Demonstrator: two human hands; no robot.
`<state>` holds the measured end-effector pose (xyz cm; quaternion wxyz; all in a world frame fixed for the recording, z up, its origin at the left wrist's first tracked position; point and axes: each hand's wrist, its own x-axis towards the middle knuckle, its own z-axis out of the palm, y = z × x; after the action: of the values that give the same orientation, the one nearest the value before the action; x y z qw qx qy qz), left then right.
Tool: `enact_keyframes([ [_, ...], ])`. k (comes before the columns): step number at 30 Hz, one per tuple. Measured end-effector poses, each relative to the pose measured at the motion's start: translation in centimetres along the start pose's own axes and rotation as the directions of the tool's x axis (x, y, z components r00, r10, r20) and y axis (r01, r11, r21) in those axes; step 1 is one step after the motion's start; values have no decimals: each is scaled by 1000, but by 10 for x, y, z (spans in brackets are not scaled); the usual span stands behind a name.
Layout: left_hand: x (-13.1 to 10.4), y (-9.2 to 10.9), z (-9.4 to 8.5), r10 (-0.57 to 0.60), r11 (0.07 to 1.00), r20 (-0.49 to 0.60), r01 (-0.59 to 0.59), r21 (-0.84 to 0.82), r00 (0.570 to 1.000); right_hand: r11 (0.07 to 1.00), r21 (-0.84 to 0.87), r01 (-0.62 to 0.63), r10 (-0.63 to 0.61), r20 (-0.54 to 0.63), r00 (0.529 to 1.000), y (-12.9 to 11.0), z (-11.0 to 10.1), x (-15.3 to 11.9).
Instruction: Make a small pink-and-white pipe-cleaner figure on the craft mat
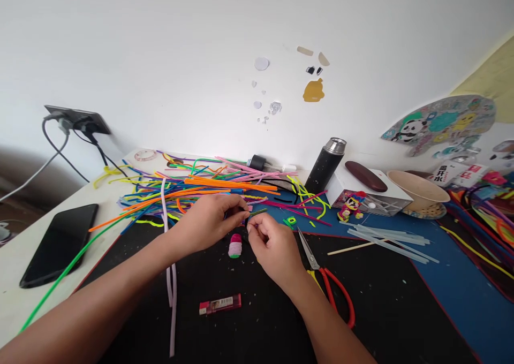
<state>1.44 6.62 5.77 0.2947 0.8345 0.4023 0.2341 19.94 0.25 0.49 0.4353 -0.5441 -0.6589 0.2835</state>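
My left hand (209, 219) and my right hand (271, 238) meet near the middle of the black mat (193, 332). Both are closed in a pinch, fingertips close together, on something small that I cannot make out. A small pink, lilac and green wound piece (235, 246) stands on the mat just below the fingers. Red-handled scissors (339, 289) lie open to the right of my right hand. Nearer the front is a small pink-red packet (220, 303). Lilac pipe cleaners (173, 310) lie below my left forearm.
Coloured pipe cleaners (225, 184) are heaped behind my hands. A black flask (326, 163), a white box (373, 192), a small colourful figure (350, 207) and pale glue sticks (397, 238) are at the right. A black phone (60, 246) lies at the left.
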Motion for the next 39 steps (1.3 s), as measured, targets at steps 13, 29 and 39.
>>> enact_keyframes([
  [13,2,-1,6,-133,910,-55,100,-401,990,893,408,-188,215,-20,976,1,0,2],
  [29,2,-7,11,-86,934,37,93,-346,996,858,476,-193,224,-9,974,2,-2,4],
  [39,3,-3,7,-91,936,-9,82,-341,996,817,535,-217,274,-28,961,-1,-3,8],
])
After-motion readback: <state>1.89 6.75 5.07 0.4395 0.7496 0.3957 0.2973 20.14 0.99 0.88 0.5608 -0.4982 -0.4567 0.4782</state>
